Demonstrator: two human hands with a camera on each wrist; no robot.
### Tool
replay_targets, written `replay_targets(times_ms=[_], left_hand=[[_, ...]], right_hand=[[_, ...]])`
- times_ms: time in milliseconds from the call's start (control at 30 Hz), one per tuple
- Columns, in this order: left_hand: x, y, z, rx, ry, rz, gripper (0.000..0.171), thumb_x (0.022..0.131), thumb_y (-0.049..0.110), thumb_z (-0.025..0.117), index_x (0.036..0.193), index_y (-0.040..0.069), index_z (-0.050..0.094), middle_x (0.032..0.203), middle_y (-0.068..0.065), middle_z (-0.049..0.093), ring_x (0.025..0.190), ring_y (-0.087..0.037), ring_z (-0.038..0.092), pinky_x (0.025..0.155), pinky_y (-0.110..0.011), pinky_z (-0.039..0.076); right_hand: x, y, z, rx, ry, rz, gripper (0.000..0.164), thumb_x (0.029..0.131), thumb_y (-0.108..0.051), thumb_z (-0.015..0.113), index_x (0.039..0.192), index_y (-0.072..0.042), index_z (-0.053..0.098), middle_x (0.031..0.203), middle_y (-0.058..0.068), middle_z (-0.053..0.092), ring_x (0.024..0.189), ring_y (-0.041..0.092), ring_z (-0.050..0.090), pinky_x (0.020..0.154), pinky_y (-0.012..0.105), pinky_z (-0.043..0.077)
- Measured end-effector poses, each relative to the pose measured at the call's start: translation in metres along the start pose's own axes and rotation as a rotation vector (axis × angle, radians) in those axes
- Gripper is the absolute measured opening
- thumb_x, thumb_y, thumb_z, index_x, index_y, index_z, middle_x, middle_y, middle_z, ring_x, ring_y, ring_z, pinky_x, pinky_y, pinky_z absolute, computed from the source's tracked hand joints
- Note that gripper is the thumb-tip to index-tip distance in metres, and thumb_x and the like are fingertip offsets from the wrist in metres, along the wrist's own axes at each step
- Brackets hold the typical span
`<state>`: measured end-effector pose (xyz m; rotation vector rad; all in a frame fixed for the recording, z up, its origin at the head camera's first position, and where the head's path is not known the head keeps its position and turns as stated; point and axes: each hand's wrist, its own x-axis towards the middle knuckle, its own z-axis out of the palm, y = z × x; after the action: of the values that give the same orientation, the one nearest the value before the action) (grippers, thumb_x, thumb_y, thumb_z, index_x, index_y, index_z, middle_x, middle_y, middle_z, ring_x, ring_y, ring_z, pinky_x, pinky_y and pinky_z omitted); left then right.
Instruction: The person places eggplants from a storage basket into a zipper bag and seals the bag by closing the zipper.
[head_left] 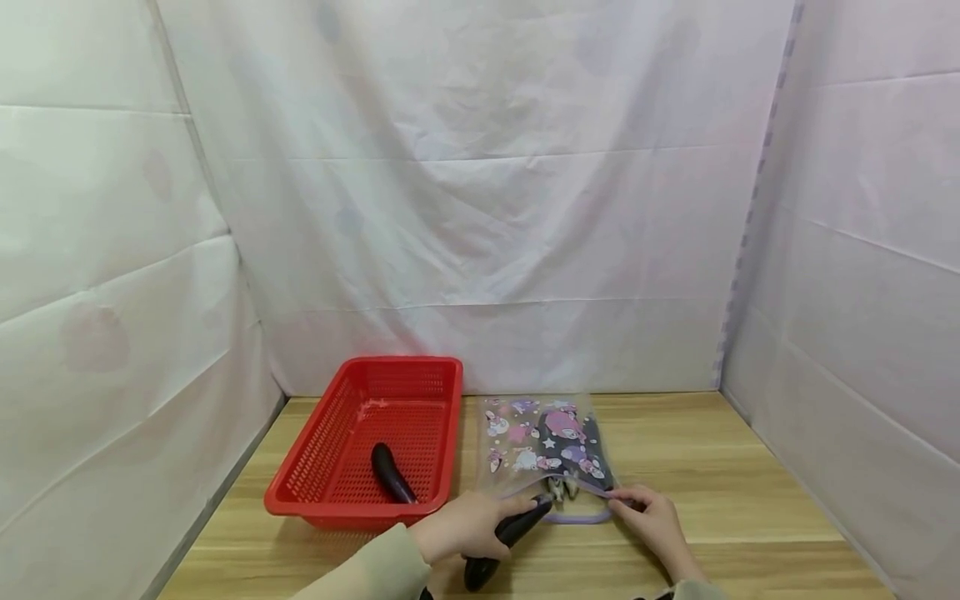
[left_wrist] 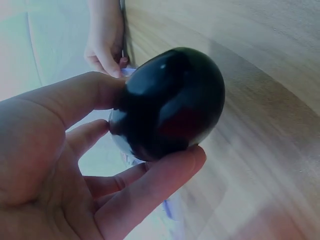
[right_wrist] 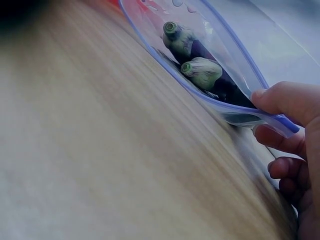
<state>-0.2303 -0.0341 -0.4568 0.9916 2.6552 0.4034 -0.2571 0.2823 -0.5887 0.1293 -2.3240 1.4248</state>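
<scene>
I am holding a dark eggplant (left_wrist: 170, 100) in my left hand (head_left: 468, 527), with the thumb and fingers curling around it. It is lying aslant above the near part of the table (head_left: 720, 517), its rounded end pointing toward me and its stem end reaching the mouth of a clear bag (head_left: 517, 437); whether it is touching the bag's edge, I cannot tell. My right hand (head_left: 654, 518) is pinching the bag's purple strip (right_wrist: 165, 65) at its right end between thumb and forefinger, while the other fingers are curling loosely below. The mouth is gaping toward me. Inside, two more eggplants (right_wrist: 205, 75) are lying side by side, their pale green stem ends facing the mouth. Pink, white and purple cartoon prints are covering the bag's upper face.

To the left of the bag, a red basket (head_left: 352, 508) with slotted walls is standing on the table, and another eggplant (head_left: 390, 473) is resting on its floor near the front right corner. A pale sleeve (head_left: 386, 571) is covering my left forearm. Behind everything, a whitish curtain (head_left: 480, 225) is hanging in creased folds, and similar sheets are flanking the table on both sides.
</scene>
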Motion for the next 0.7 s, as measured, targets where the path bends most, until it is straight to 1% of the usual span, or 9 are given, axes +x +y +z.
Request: replay_targets(times_ms=[67, 133, 167, 233, 333, 400, 467, 600, 700], left_hand=[[0.0, -0.002, 0.003, -0.022, -0.003, -0.014, 0.074, 0.077, 0.024, 0.08, 0.143, 0.039, 0.047, 0.107, -0.001, 0.067, 0.066, -0.009, 0.052, 0.061, -0.024, 0.044], [0.0, -0.004, 0.006, -0.043, -0.001, -0.028, 0.076, 0.077, 0.023, 0.079, 0.144, 0.039, 0.046, 0.086, -0.003, 0.067, 0.052, -0.01, 0.047, 0.053, -0.023, 0.042], [0.001, -0.005, 0.007, -0.041, 0.005, -0.029, 0.077, 0.077, 0.023, 0.079, 0.144, 0.039, 0.045, 0.082, -0.002, 0.066, 0.049, -0.01, 0.045, 0.05, -0.023, 0.041], [0.003, -0.007, 0.01, -0.035, 0.023, -0.027, 0.077, 0.076, 0.023, 0.079, 0.144, 0.037, 0.046, 0.085, -0.003, 0.067, 0.049, -0.01, 0.046, 0.05, -0.024, 0.042], [0.007, -0.008, 0.012, 0.012, 0.068, -0.015, 0.075, 0.074, 0.024, 0.08, 0.142, 0.033, 0.05, 0.12, -0.004, 0.064, 0.07, -0.011, 0.058, 0.062, -0.027, 0.047], [0.01, -0.007, 0.014, 0.035, 0.093, -0.022, 0.073, 0.073, 0.024, 0.08, 0.14, 0.031, 0.053, 0.132, -0.003, 0.058, 0.084, -0.012, 0.059, 0.07, -0.03, 0.048], [0.012, -0.005, 0.015, 0.057, 0.111, -0.037, 0.073, 0.071, 0.024, 0.08, 0.139, 0.03, 0.054, 0.128, -0.002, 0.061, 0.084, -0.012, 0.059, 0.07, -0.031, 0.048], [0.016, -0.001, 0.016, 0.071, 0.124, -0.079, 0.073, 0.069, 0.023, 0.08, 0.137, 0.029, 0.057, 0.114, -0.001, 0.068, 0.071, -0.011, 0.054, 0.066, -0.032, 0.046], [0.019, 0.0, 0.017, 0.061, 0.123, -0.103, 0.07, 0.069, 0.023, 0.08, 0.135, 0.028, 0.059, 0.115, 0.001, 0.068, 0.081, -0.014, 0.06, 0.07, -0.036, 0.048]], right_hand=[[0.0, 0.0, 0.001, -0.002, 0.0, 0.004, 0.012, 0.073, -0.004, 0.082, 0.083, -0.009, 0.077, 0.076, -0.006, 0.065, 0.063, 0.005, 0.051, 0.057, 0.023, 0.042], [0.0, 0.001, 0.001, -0.006, -0.001, 0.012, 0.013, 0.073, -0.004, 0.081, 0.082, -0.01, 0.077, 0.075, -0.006, 0.065, 0.063, 0.005, 0.05, 0.057, 0.023, 0.042], [0.0, 0.001, 0.001, -0.01, 0.0, 0.015, 0.013, 0.073, -0.004, 0.082, 0.082, -0.01, 0.077, 0.075, -0.007, 0.064, 0.062, 0.005, 0.05, 0.057, 0.023, 0.042], [0.001, 0.002, 0.001, -0.016, 0.001, 0.017, 0.013, 0.073, -0.004, 0.082, 0.082, -0.011, 0.077, 0.074, -0.007, 0.064, 0.062, 0.005, 0.05, 0.056, 0.023, 0.042], [0.002, 0.001, -0.001, -0.017, -0.002, 0.017, 0.012, 0.073, -0.005, 0.081, 0.082, -0.011, 0.077, 0.074, -0.007, 0.064, 0.062, 0.005, 0.05, 0.056, 0.024, 0.042], [0.003, 0.001, -0.001, -0.017, -0.004, 0.015, 0.012, 0.073, -0.006, 0.082, 0.082, -0.011, 0.077, 0.074, -0.007, 0.064, 0.063, 0.005, 0.05, 0.057, 0.024, 0.042], [0.002, 0.0, -0.001, -0.016, -0.006, 0.017, 0.012, 0.073, -0.006, 0.082, 0.082, -0.011, 0.077, 0.074, -0.007, 0.064, 0.063, 0.005, 0.05, 0.057, 0.024, 0.042], [0.001, 0.0, -0.001, -0.017, -0.005, 0.01, 0.012, 0.072, -0.005, 0.082, 0.081, -0.011, 0.077, 0.072, -0.008, 0.064, 0.062, 0.005, 0.05, 0.057, 0.023, 0.042], [0.002, 0.0, 0.0, -0.014, -0.003, 0.003, 0.012, 0.072, -0.005, 0.082, 0.081, -0.011, 0.077, 0.072, -0.009, 0.063, 0.063, 0.004, 0.05, 0.058, 0.023, 0.042]])
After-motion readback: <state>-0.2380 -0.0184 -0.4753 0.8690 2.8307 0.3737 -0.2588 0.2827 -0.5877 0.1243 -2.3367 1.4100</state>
